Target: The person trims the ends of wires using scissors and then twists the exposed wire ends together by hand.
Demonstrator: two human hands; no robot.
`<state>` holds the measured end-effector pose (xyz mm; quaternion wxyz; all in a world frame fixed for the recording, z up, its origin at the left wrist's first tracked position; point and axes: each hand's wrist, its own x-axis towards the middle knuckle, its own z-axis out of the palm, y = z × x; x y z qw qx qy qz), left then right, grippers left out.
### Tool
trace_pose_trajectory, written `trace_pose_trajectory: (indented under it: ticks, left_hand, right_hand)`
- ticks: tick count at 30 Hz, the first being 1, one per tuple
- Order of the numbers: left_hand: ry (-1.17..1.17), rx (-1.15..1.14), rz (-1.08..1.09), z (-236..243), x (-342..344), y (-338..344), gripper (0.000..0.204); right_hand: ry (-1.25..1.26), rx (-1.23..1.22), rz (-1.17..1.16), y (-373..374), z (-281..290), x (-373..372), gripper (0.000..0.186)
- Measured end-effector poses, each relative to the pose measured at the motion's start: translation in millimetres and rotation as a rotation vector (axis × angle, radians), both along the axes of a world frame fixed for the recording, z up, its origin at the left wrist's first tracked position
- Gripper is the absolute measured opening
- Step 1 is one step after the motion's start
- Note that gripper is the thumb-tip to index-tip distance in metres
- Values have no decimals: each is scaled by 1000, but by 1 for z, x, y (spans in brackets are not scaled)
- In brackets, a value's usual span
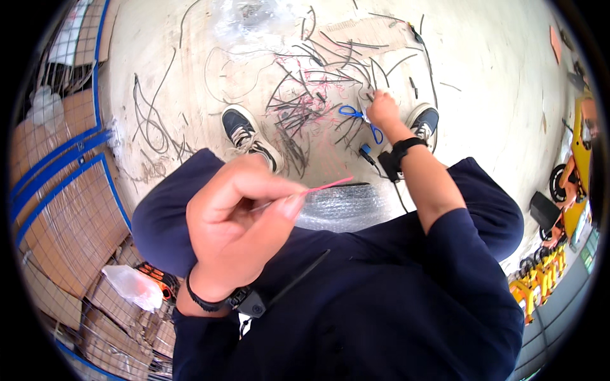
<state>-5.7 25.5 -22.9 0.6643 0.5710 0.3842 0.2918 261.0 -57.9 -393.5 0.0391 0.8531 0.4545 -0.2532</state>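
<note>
My left hand (238,213) is raised close to the camera and pinches a thin pink wire (327,185) between thumb and fingers. My right hand (383,109) reaches down to the concrete floor and closes on a thin dark wire from the heap. Blue-handled scissors (359,117) lie on the floor just left of that hand. A tangle of black, grey and pink wire pieces (305,101) is spread between my two shoes (244,130). A sheet of bubble wrap (346,206) rests on my lap.
Wire-mesh cages with cardboard and blue frames (63,209) stand at the left. A crumpled clear bag (130,286) lies by the cages. Yellow and orange machines (559,254) line the right edge. Loose long cables (152,124) trail on the floor at left.
</note>
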Motion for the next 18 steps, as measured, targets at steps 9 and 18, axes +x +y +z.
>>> trace_pose_trajectory:
  ticks: [9,18]
  left_hand:
    - [11,160,-14,20,9,-17,5]
    - [66,520,-5,9,19,-27,7]
  right_hand:
    - [466,616,242,58,375,-14,24]
    - [650,712,372,-5,406,-68,5]
